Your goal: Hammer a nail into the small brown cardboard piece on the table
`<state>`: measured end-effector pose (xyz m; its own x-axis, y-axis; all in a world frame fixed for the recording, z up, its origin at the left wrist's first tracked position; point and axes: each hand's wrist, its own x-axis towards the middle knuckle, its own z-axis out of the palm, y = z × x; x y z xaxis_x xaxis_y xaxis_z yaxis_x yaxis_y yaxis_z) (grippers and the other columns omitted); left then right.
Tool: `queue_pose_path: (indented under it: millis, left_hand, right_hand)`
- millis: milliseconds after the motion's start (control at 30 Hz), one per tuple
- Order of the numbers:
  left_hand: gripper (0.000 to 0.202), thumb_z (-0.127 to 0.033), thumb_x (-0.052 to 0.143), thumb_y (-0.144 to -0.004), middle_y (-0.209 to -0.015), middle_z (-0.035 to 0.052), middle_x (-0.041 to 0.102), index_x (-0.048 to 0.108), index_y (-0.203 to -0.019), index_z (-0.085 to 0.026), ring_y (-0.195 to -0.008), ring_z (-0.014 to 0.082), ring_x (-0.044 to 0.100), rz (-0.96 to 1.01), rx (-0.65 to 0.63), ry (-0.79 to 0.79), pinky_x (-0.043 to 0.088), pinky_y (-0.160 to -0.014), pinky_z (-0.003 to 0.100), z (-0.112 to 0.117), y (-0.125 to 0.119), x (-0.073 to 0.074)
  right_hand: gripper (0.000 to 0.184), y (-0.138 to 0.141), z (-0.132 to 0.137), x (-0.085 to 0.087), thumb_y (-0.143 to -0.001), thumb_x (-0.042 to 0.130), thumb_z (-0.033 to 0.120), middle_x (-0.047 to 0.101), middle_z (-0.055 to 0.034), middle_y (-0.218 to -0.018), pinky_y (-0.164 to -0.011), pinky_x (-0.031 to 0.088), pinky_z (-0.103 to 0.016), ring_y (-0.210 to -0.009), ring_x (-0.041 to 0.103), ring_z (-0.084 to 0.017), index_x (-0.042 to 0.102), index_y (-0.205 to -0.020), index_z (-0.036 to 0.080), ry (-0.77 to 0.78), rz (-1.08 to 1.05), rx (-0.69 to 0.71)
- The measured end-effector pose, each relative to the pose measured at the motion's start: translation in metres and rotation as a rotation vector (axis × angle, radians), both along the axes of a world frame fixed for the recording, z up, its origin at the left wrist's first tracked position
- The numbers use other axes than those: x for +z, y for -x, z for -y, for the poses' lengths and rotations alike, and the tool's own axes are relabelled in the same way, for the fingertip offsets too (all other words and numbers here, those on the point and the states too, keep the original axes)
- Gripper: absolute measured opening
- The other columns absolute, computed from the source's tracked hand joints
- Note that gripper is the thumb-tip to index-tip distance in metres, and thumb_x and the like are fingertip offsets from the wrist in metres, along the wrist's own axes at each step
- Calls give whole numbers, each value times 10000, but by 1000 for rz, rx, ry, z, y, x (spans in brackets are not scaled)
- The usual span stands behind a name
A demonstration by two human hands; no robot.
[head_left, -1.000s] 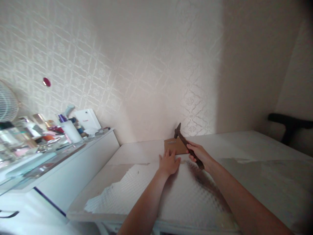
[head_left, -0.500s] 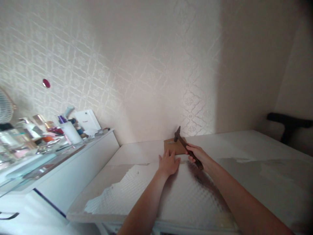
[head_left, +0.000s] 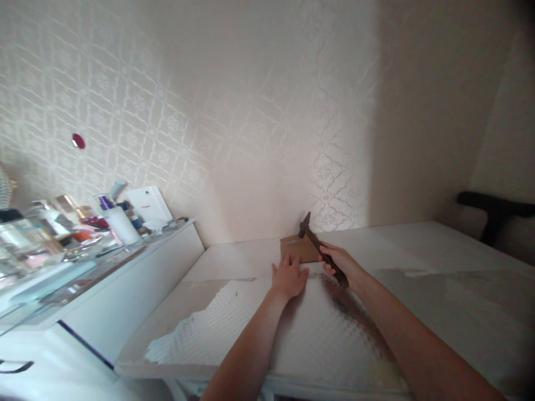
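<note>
A hammer with a dark head and a worn brown handle is gripped around its handle by my right hand. Its head is raised over a flat piece of brown cardboard on the white tabletop. My left hand lies with fingers spread, the fingertips on the cardboard's near edge. A small pale strip, too small to make out, shows on the cardboard near the hammer head. Under my left hand and forearm spreads a whitish textured sheet with ragged edges.
To the left, a white dresser carries bottles, a white box and other small items. A patterned wall rises behind the tabletop. At far right stands a black T-shaped object.
The hammer and my right hand have shifted very slightly, the hammer head a little higher. My left hand stays in place on the cardboard.
</note>
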<state>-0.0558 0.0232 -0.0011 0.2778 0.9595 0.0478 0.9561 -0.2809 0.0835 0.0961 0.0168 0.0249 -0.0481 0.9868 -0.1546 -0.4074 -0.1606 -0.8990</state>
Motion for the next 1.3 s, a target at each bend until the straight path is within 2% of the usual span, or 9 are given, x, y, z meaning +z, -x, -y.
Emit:
queue_pose_path:
  millis: [100,267,467,633,900,1033,1167,1300]
  left_hand:
    - [582,-520,147,-865,-1414,127,206,210,-1357,-215,-1294,265,156,6,-2,-17,171,-982,546,-1,0,-2]
    - [592,-526,137,-863,-1409,134,217,227,-1353,-207,-1294,273,153,0,1,-18,183,-977,546,-1,0,-2]
    - [590,-526,146,-862,-1410,135,213,223,-1354,-210,-1293,271,155,4,2,-22,185,-974,549,-1,-1,-1]
    - [598,-531,132,-862,-1414,133,202,214,-1357,-205,-1296,268,146,9,-1,-9,176,-979,544,0,0,-1]
    - [590,-524,163,-861,-1409,140,213,230,-1352,-205,-1287,273,175,18,0,-19,185,-977,543,-1,-1,-1]
    - [589,-521,161,-862,-1409,138,213,222,-1355,-204,-1285,271,184,13,4,-10,185,-978,542,-1,0,-1]
    - [591,-526,133,-863,-1417,129,196,208,-1358,-211,-1294,268,154,4,3,-10,178,-981,540,-1,0,-2]
    - [597,-529,128,-863,-1423,120,180,183,-1365,-211,-1302,262,124,-4,4,1,175,-988,530,0,0,-1]
  right_hand:
    - [333,-1,0,0,-840,405,149,458,48,-520,-266,196,-113,-292,337,-21,461,-1168,159,-38,-25,-7]
    - [320,-1,0,0,-837,401,136,468,39,-507,-265,195,-112,-290,339,-25,458,-1152,136,22,-4,7]
    - [331,-1,-1,2,-844,396,142,452,50,-505,-264,186,-108,-285,322,-20,446,-1171,167,-7,-56,3]
    - [334,0,-1,1,-844,392,129,468,36,-506,-264,199,-109,-293,331,-25,439,-1174,142,36,-35,18]
    - [325,-1,3,8,-846,383,134,458,50,-509,-260,192,-104,-279,320,-20,428,-1166,175,-18,-99,12]
    - [234,0,-1,2,-841,390,135,476,38,-522,-255,199,-102,-282,337,-23,457,-1062,172,55,-107,39]
    - [103,-2,-3,3,-866,348,144,450,51,-516,-245,182,-79,-275,299,-7,437,-885,193,72,-271,76]
    - [147,-5,2,11,-894,302,166,405,65,-499,-231,185,-66,-271,267,1,373,-768,187,180,-395,60]
